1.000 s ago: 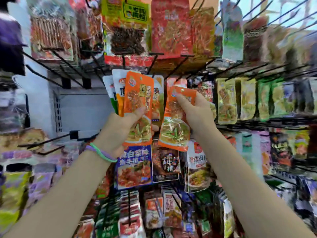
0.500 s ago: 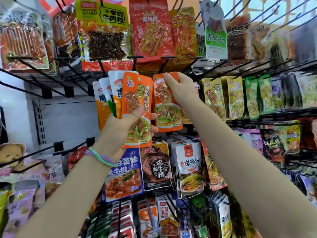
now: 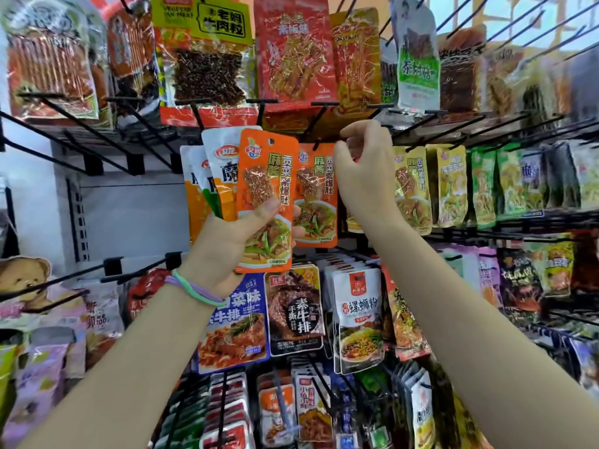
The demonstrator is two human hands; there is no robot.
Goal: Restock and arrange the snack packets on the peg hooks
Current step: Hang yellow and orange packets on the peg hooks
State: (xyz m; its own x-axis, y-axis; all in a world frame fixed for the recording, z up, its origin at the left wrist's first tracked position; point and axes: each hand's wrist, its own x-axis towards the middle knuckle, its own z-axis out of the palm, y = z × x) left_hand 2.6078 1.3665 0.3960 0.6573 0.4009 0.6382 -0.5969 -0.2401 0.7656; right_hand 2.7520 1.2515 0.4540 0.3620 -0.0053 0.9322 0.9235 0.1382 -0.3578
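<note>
Hands raised before a peg-hook rack. Left hand, wrist ringed by elastic bands, grips a fan of packets, thumb pressed across the front orange packet, which stands upright. Right hand, fingers curled together, is at the top corner of a second orange packet hanging from a black hook; whether they pinch it cannot be told. White and orange packets behind the front one are largely hidden. Both orange packets read "麻酱 贡菜素爆肚"; a green-labelled bag above reads "老妈牛肉粒"; a lower white pouch reads "螺蛳粉".
</note>
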